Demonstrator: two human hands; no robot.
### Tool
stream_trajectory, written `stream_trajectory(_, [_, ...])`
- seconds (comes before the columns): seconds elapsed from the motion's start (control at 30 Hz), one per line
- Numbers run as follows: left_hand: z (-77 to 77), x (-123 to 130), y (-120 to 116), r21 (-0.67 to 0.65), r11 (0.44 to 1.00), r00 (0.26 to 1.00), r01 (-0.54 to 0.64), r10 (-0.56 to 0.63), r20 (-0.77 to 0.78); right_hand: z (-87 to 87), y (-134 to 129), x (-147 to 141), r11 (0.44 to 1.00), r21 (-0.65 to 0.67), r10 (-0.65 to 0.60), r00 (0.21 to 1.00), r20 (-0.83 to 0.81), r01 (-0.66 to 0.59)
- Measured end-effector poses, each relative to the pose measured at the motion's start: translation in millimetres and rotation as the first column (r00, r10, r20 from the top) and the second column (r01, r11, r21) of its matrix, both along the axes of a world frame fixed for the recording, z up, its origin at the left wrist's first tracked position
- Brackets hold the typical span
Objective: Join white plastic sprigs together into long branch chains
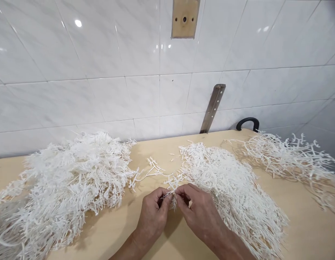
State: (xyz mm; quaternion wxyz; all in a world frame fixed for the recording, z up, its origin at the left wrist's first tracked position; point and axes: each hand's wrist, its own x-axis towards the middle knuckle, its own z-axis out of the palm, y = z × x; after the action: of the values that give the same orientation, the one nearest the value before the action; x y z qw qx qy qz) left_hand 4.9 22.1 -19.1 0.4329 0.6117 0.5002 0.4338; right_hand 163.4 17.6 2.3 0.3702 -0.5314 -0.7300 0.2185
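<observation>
At left I see a bushy white heap on the desk; then my left hand and right hand, fingers pinching a white sprig between them; then a dense white pile and a loose bundle.

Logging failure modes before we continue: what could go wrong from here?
Slip or snap: left hand and right hand pinch the thin sprig only at the fingertips, so the grip may be weak.
Snag: the right hand is close to the middle heap and might drag strands.
</observation>
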Motion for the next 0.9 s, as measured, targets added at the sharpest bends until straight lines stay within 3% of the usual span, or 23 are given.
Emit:
stream_trajectory(0.1, [1.5,1,-1,0.027,0.999,0.998,-0.022,0.024,-0.066,-4.0,-1,-2,0.999,0.053,-0.013,0.998,0.058,0.010])
stream_trajectory(0.2, [1.8,1,-2,0.043,0.999,0.997,-0.013,0.016,-0.077,-3.8,0,-1,0.991,-0.137,-0.006,1.000,0.002,0.006])
stream_trajectory(0.3, [0.6,0,-3,0.034,0.999,0.997,0.003,0.000,-0.079,-3.0,1,0,0.923,-0.379,0.011,0.986,-0.167,-0.075])
stream_trajectory(0.4, [-1.0,0,-2,0.032,1.000,0.996,0.001,0.002,-0.090,-2.7,1,1,0.880,-0.455,0.003,0.959,-0.282,-0.136])
stream_trajectory(0.5, [-1.3,0,-1,0.031,1.000,0.995,0.000,0.003,-0.104,-3.2,0,0,0.907,-0.412,-0.011,0.971,-0.237,-0.090])
stream_trajectory(0.6, [-0.7,1,-3,0.027,0.999,0.994,0.033,-0.029,-0.108,-6.5,1,-1,0.956,-0.294,-0.046,0.996,-0.082,0.020])
stream_trajectory(0.73, [-0.6,4,-8,0.004,0.998,0.991,0.068,-0.067,-0.116,-13.0,10,4,0.972,-0.079,-0.209,0.968,0.137,0.221])
stream_trajectory(0.8, [-0.8,5,-10,-0.032,0.997,0.992,0.075,-0.078,-0.096,-12.2,15,13,0.958,-0.030,-0.279,0.948,0.154,0.287])
stream_trajectory(0.9, [-1.0,5,-10,-0.072,0.995,0.997,0.071,-0.072,-0.017,-1.7,17,29,0.951,-0.056,-0.301,0.952,0.056,0.304])
